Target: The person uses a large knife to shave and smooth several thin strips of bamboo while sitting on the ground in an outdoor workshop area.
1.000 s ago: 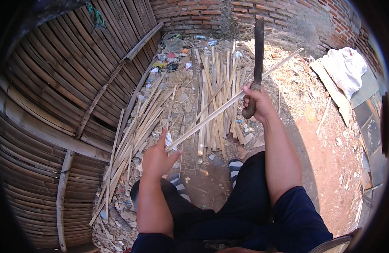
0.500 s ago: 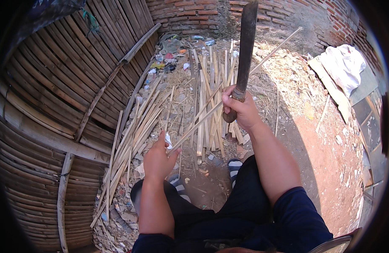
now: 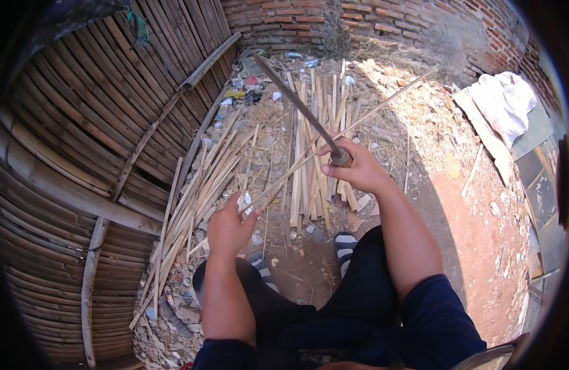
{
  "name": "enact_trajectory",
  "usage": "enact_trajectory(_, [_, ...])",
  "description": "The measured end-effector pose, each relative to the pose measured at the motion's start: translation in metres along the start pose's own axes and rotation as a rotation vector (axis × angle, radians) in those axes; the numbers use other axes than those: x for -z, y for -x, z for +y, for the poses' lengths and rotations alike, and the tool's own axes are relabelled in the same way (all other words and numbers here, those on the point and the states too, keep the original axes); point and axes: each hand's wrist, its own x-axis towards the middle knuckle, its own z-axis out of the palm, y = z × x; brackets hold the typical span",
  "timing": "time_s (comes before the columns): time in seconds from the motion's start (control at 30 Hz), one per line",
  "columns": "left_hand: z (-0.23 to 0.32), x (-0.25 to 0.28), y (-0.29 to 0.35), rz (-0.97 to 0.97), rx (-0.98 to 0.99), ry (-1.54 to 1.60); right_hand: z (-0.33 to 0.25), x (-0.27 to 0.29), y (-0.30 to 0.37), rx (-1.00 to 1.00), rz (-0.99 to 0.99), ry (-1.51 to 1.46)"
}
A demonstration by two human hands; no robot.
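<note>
The right hand (image 3: 361, 168) has its grip closed about the handle (image 3: 342, 159) of a long-bladed knife, the thumb side toward the left. The dark blade (image 3: 299, 105) runs up and to the left, turned nearly edge-on. The left hand (image 3: 229, 229) has its grip half closed, with the near end of a thin pale strip (image 3: 389, 101) between thumb and fingers. The strip slants up to the right, past the right hand and behind it, above the ground; whether the right fingers touch it is hard to tell from this angle.

Beneath lies a loose pile of pale sticks (image 3: 295, 197), and to its left a second bundle (image 3: 201, 197) lies beside a slatted wall (image 3: 62, 92). Two striped sandals (image 3: 345, 246) show below the pile. Farther out are a brick wall (image 3: 284, 21) at the back and a white sack (image 3: 503, 102) at the right.
</note>
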Motion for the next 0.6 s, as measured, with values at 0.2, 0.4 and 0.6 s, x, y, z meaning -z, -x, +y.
enact_trajectory(0.2, [0.004,0.018,0.002,0.015,0.085,-0.061,-0.019,0.01,0.005,-0.155,-0.159,0.189])
enact_trajectory(0.4, [0.005,0.011,0.0,0.039,0.09,-0.067,-0.008,-0.003,0.002,-0.008,-0.196,0.624])
enact_trajectory(0.6, [-0.005,0.014,0.002,0.071,0.093,-0.07,0.022,0.031,-0.011,-0.224,0.128,0.523])
